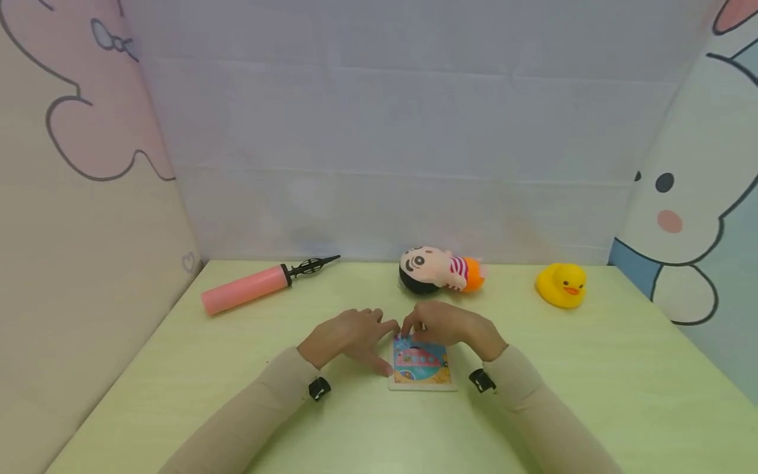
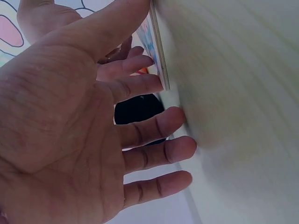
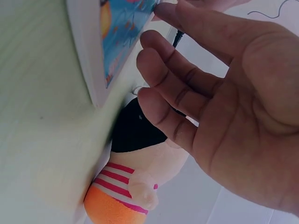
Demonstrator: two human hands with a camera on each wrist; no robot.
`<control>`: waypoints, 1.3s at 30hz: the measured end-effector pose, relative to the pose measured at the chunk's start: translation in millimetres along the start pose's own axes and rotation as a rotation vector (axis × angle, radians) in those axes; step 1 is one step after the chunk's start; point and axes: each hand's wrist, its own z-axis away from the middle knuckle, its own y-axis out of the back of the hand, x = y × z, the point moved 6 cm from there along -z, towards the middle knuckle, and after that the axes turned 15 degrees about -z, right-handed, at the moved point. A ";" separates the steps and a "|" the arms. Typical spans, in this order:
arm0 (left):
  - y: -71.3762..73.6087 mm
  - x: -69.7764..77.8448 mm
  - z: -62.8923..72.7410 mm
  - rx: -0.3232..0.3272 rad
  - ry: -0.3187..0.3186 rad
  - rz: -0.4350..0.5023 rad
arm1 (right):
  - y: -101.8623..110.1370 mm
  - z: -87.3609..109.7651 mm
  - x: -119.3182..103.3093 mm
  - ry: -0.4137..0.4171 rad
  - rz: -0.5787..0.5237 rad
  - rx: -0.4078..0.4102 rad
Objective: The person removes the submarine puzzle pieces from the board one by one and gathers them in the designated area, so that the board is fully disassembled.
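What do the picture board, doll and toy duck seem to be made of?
Picture board: probably wood or thick card, smooth print; its pale edge looks straight and rigid.
Doll: likely plush fabric, matte; its orange end looks fuzzy in the right wrist view.
Toy duck: perhaps rubber or soft plastic; smooth, evenly yellow body.

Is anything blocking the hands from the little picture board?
Nothing visible is: the left hand is at the left side of the picture board, the right hand over its far edge. The doll lies beyond.
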 end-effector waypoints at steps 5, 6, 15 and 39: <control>-3.2 0.2 -1.3 -0.051 0.001 0.040 | -2.0 -0.5 5.5 -0.017 -0.003 -0.015; -3.8 -0.4 -1.7 -0.059 0.003 0.049 | -2.0 -0.5 5.9 -0.015 -0.003 -0.014; -6.4 -4.1 -3.8 -0.082 0.014 0.088 | -1.0 -0.3 3.9 -0.025 -0.021 -0.014; -14.3 -5.8 -1.6 -0.186 0.129 0.117 | -7.8 -0.8 7.7 -0.134 -0.044 -0.027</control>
